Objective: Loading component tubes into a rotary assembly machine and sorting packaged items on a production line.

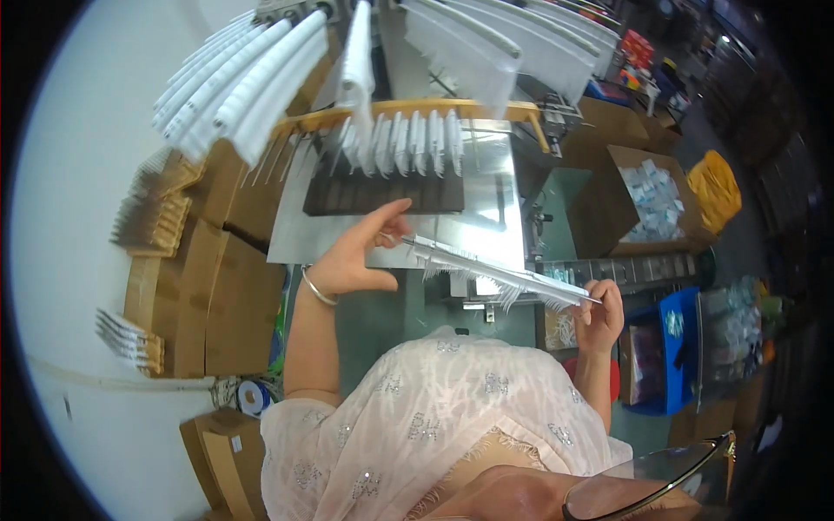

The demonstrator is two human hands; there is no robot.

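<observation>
My left hand (pixel 360 252) pinches one end of a long thin rod strung with small white plastic sleeves (pixel 495 271). My right hand (pixel 601 313) grips the rod's other end, lower and to the right. The rod runs slanted between both hands, above a shiny metal table (pixel 491 221). Beyond it a wooden comb-like rack (pixel 408 111) carries more white sleeves on its prongs, with a dark tray (pixel 382 193) beneath.
Stacked cardboard boxes (pixel 208 295) with spare pronged racks (pixel 148 217) stand to the left. An open carton of white packets (pixel 647 200) sits right, by a yellow bag (pixel 717 187). A blue crate (pixel 673 347) is lower right. Large white rollers (pixel 243 78) hang overhead.
</observation>
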